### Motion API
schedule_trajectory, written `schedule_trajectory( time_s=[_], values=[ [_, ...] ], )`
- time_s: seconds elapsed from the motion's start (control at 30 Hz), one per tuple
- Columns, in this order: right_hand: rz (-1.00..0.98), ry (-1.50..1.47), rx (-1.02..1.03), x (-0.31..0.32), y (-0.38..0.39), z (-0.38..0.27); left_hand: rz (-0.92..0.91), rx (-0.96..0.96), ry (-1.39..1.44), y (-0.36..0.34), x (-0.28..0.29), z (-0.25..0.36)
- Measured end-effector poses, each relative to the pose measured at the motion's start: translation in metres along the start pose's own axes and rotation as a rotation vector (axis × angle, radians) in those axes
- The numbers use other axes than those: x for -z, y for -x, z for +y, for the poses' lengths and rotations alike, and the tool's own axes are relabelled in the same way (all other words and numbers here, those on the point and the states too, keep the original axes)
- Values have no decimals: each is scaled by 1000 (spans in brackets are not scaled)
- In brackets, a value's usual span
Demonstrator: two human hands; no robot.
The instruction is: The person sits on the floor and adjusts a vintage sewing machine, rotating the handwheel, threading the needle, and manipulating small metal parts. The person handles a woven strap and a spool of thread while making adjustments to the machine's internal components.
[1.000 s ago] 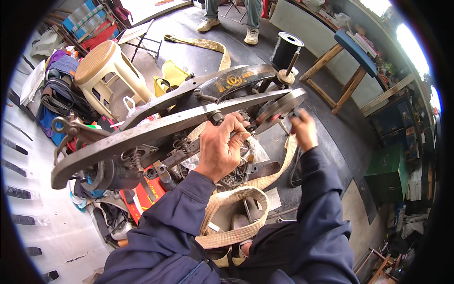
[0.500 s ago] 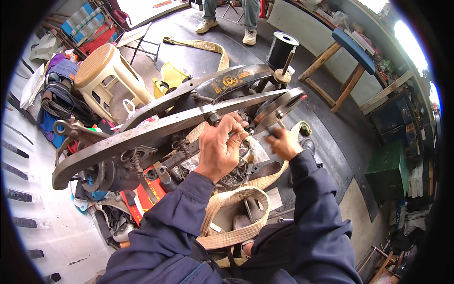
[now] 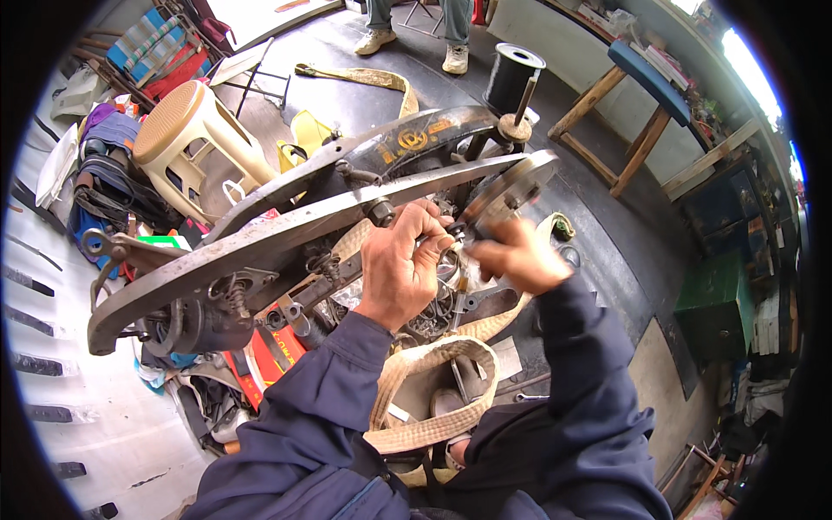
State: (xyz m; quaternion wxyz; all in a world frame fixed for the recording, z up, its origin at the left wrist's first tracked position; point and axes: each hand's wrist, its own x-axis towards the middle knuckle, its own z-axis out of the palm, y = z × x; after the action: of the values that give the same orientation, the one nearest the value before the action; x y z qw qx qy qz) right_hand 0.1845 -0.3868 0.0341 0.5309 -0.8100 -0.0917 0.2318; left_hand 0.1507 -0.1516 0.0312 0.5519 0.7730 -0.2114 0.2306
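In front of me stands a worn metal machine [image 3: 286, 224] with a long bar, coil springs and a dark curved arm; it looks like a cobbler's sewing machine. My left hand [image 3: 397, 264] is closed in a pinch under the bar, beside a bolt head [image 3: 379, 211]. What its fingertips hold is too small and hidden to make out. At the machine's right end is a metal wheel [image 3: 511, 186]. My right hand [image 3: 527, 258] is just below this wheel, fingers bent and smeared by motion; whether it grips anything is unclear.
A cream plastic stool [image 3: 186, 143] and piled bags [image 3: 108, 178] are at the left. A black thread spool [image 3: 511, 80] stands behind the machine. A looped webbing strap [image 3: 433, 433] hangs near my legs. Another person's shoes [image 3: 456, 59] show at the far side.
My right hand has shifted slightly right, and its fingers have turned toward my left hand. My left hand keeps its pinch in nearly the same place.
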Motion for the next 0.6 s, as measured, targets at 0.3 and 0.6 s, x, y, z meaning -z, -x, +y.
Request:
schedule_trajectory(
  time_s=[0.3,0.6],
  values=[
    [142,306,-272,2,-13,19,13,18,23,-1,0,4],
    [664,-118,-6,30,-17,30,44,-21,11,-2,-2,1]
  ],
)
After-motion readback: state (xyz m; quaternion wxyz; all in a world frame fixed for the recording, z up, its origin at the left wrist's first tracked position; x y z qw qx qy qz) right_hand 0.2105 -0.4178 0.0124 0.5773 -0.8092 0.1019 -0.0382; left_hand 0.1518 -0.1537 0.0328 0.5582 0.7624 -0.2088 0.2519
